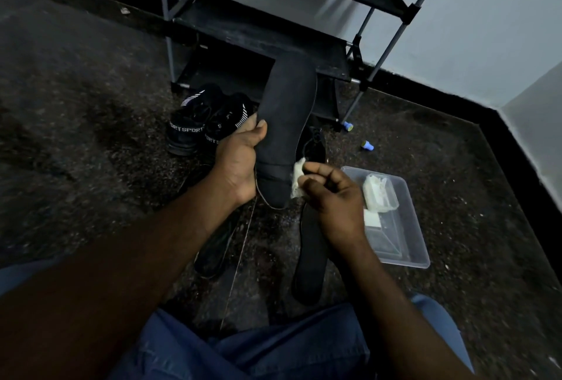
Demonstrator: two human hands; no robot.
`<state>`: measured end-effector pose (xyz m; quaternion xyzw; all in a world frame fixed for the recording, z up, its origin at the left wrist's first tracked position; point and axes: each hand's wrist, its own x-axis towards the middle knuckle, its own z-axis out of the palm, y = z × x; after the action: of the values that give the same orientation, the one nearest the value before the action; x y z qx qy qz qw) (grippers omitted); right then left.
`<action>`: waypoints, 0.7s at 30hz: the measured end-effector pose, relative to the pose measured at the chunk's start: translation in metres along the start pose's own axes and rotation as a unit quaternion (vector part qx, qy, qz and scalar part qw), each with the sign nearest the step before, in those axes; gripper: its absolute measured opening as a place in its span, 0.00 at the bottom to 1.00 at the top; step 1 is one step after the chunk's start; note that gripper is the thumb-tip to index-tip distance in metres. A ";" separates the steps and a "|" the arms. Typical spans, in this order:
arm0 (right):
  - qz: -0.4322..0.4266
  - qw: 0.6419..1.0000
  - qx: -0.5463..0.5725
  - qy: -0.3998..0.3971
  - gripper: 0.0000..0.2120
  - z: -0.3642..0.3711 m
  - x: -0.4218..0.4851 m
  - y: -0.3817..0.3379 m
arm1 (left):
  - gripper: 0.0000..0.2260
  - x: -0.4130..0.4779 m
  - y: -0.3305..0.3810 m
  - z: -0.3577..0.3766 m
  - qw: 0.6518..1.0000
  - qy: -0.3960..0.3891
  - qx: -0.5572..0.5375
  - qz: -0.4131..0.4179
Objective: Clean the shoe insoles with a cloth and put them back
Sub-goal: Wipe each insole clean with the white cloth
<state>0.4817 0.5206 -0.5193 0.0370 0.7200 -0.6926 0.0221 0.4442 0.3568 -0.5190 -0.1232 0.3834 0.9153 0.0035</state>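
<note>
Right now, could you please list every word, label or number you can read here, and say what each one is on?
"SPORT", after a cut-off "RT": white letters on the band of the black shoe.
"ORT S": the same band on the second shoe, partly hidden by the left hand.
Packets in the tray: any print is too blurred to read.

Behind the held insole point(286, 124), the left hand's point(237, 160) fingers point(248, 121) are mostly hidden — so is much of a dark shoe point(314, 148). Beside its lower end, the cloth point(297, 179) shows only partly from the right hand point(331, 194); the nearby tub's point(407, 246) contents are blurred.
</note>
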 end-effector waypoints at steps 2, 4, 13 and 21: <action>0.038 0.998 0.049 -0.016 0.10 0.006 -0.006 0.006 | 0.17 0.001 0.000 0.000 1.000 0.010 0.002 0.012; 0.071 0.991 0.115 -0.018 0.09 0.013 -0.012 0.009 | 0.17 0.001 0.000 -0.001 1.000 0.016 0.005 0.018; 0.023 0.992 0.092 0.080 0.09 0.008 0.002 0.002 | 0.19 -0.020 -0.002 0.009 0.985 -0.120 0.033 -0.120; -0.124 0.975 -0.136 0.127 0.10 0.000 -0.003 -0.014 | 0.20 -0.019 -0.005 0.010 0.987 -0.125 0.014 -0.104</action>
<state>0.4836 0.5201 -0.5052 0.0318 0.8035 -0.5750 -0.1509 0.4606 0.3695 -0.5117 -0.0469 0.3779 0.9127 0.1484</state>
